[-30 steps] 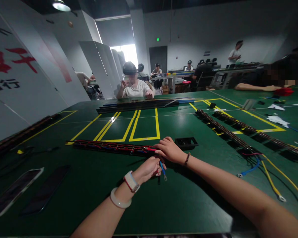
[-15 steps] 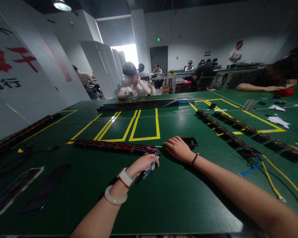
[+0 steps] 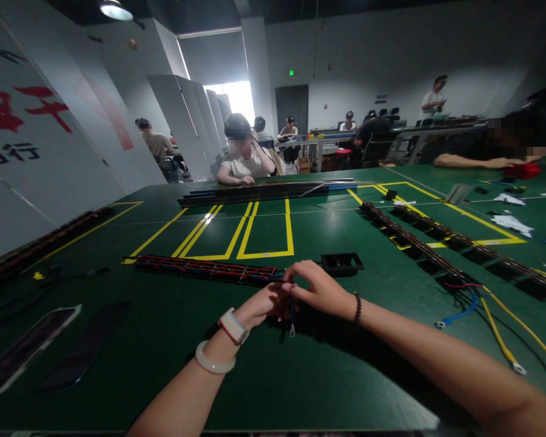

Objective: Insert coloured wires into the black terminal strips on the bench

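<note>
A long black tray of red and blue wires (image 3: 209, 269) lies across the table, its right end close to both hands. From that end a blue cable (image 3: 292, 312) with a metal ring terminal hangs between my hands. My left hand (image 3: 270, 301) is closed around the upper part of the cable. Touching it from the right is my right hand (image 3: 318, 289), with thumb and index finger pinched together at the tray's end. What lies between those fingertips is hidden. A small black rectangular frame (image 3: 343, 263) rests just beyond my right hand.
Two wired strips (image 3: 414, 243) lie at the right, with blue and yellow lug-ended cables (image 3: 495, 328) near my right forearm. Two phone-like slabs (image 3: 84, 349) lie at left. Black bars (image 3: 264, 193) line the far edge, where a person (image 3: 246, 158) sits.
My right hand has come left and toward me from beside the black frame to meet my left hand. The ring terminal now hangs straight down, further right. The person opposite has lowered one hand.
</note>
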Demonstrator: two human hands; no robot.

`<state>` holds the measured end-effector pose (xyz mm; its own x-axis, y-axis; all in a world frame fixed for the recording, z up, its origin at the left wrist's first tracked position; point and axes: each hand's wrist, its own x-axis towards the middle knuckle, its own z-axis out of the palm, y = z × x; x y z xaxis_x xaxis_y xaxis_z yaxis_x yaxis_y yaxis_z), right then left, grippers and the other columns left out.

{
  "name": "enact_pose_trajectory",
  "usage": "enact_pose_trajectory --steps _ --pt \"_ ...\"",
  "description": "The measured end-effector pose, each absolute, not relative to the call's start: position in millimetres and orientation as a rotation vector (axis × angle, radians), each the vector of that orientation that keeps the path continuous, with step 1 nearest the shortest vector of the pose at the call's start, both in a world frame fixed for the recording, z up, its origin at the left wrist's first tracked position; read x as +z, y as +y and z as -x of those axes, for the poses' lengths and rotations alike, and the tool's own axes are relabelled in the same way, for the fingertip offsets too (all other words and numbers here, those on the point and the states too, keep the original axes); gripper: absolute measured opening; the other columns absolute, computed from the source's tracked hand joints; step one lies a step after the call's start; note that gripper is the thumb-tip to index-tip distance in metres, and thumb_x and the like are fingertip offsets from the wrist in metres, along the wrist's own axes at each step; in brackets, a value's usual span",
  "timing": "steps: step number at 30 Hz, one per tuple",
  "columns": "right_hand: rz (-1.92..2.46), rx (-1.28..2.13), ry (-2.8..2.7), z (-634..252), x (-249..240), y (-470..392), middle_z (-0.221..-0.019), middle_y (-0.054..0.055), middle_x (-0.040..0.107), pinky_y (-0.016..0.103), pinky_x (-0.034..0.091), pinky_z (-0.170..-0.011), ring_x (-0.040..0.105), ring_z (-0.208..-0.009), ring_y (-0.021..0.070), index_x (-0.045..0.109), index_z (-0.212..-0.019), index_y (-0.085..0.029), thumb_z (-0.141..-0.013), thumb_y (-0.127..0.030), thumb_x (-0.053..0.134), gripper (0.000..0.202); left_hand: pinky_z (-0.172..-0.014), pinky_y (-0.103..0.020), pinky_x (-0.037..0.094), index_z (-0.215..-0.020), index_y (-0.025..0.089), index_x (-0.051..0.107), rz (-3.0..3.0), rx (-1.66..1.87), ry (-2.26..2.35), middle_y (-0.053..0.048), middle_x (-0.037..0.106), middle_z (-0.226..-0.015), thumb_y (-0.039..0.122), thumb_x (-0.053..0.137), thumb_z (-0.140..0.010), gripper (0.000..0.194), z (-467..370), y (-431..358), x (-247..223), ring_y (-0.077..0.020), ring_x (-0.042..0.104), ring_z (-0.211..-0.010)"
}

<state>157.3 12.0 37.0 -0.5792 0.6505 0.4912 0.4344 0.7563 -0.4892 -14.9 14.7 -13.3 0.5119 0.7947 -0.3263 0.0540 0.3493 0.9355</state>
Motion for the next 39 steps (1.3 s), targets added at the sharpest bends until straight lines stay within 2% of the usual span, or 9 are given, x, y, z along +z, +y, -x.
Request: enact_pose_trajectory --steps 4,11,17,21,26,30,32,36,39 --pt "1.064 0.347 -2.205 -178 46 37 -0.089 0.002 0.063 0.026 0.041 -0.075 0.057 -0.081 0.0135 0.057 -0.096 -0.018 -0.084 -0.018 0.053 0.012 -0.037 -0.017 0.032 -0.082 0.012 0.050 -1.116 0.535 0.960 -0.006 0.063 -0.064 0.044 0.054 -0.079 0.032 12 19 -17 -0.0079 0.052 -0.041" --pt "1.307 0.284 -2.585 -211 42 64 -0.103 0.004 0.064 0.030 0.041 -0.078 0.058 -0.093 0.0206 0.062 -0.107 -0.022 -0.074 -0.022 0.065 0.033 -0.038 -0.015 0.034 -0.081 0.012 0.049 -1.020 0.531 0.939 -0.009 0.066 -0.070 0.038 0.052 -0.082 0.025 11 20 -17 -0.0063 0.053 -0.043" --pt "1.344 0.132 -2.708 -207 20 67 -0.102 0.006 0.063 0.041 0.030 -0.092 0.051 -0.105 0.0256 0.063 -0.104 -0.023 -0.069 -0.025 0.071 0.036 -0.036 -0.015 0.032 -0.083 0.012 0.051 -1.006 0.518 0.931 -0.011 0.067 -0.074 0.035 0.050 -0.082 0.023 12 21 -16 -0.0065 0.053 -0.043" --pt "1.327 0.011 -2.724 -203 12 66 -0.094 0.007 0.064 0.042 0.024 -0.095 0.052 -0.101 0.0244 0.065 -0.096 -0.020 -0.072 -0.024 0.068 0.025 -0.038 -0.016 0.035 -0.090 0.011 0.052 -0.982 0.503 0.901 -0.012 0.067 -0.079 0.032 0.049 -0.084 0.022 13 20 -15 -0.0075 0.054 -0.045" --pt "1.313 0.021 -2.740 -195 15 56 -0.083 0.006 0.066 0.034 0.031 -0.087 0.057 -0.088 0.0203 0.066 -0.084 -0.018 -0.074 -0.015 0.061 0.011 -0.046 -0.019 0.040 -0.095 0.010 0.052 -0.915 0.520 0.832 -0.013 0.066 -0.085 0.027 0.052 -0.084 0.020 9 16 -14 -0.0081 0.056 -0.052" --pt "1.302 0.075 -2.735 -186 19 43 -0.079 0.006 0.066 0.028 0.035 -0.077 0.059 -0.082 0.0189 0.064 -0.080 -0.016 -0.075 -0.011 0.057 0.010 -0.050 -0.019 0.040 -0.079 0.013 0.047 -0.851 0.588 0.792 -0.004 0.061 -0.063 0.028 0.058 -0.081 0.019 3 12 -22 -0.0097 0.057 -0.054" --pt "1.285 0.082 -2.746 -182 20 36 -0.078 0.007 0.066 0.027 0.036 -0.073 0.060 -0.079 0.0191 0.063 -0.079 -0.015 -0.077 -0.016 0.058 0.006 -0.050 -0.019 0.038 -0.077 0.015 0.045 -0.845 0.611 0.789 -0.001 0.057 -0.057 0.030 0.060 -0.079 0.022 1 11 -25 -0.0098 0.056 -0.053" --pt "1.251 0.070 -2.768 -174 19 27 -0.075 0.009 0.065 0.026 0.036 -0.065 0.060 -0.074 0.0198 0.062 -0.075 -0.014 -0.083 -0.035 0.056 0.023 -0.046 -0.019 0.032 -0.080 0.014 0.047 -0.852 0.649 0.789 0.001 0.054 -0.056 0.032 0.061 -0.078 0.023 -1 11 -29 -0.0078 0.051 -0.048" --pt "1.246 0.055 -2.765 -170 20 21 -0.075 0.009 0.065 0.026 0.035 -0.063 0.059 -0.072 0.0188 0.062 -0.074 -0.015 -0.084 -0.031 0.054 0.021 -0.044 -0.019 0.029 -0.075 0.014 0.047 -0.884 0.671 0.810 0.002 0.051 -0.055 0.033 0.061 -0.077 0.023 -3 10 -28 -0.0067 0.048 -0.046"
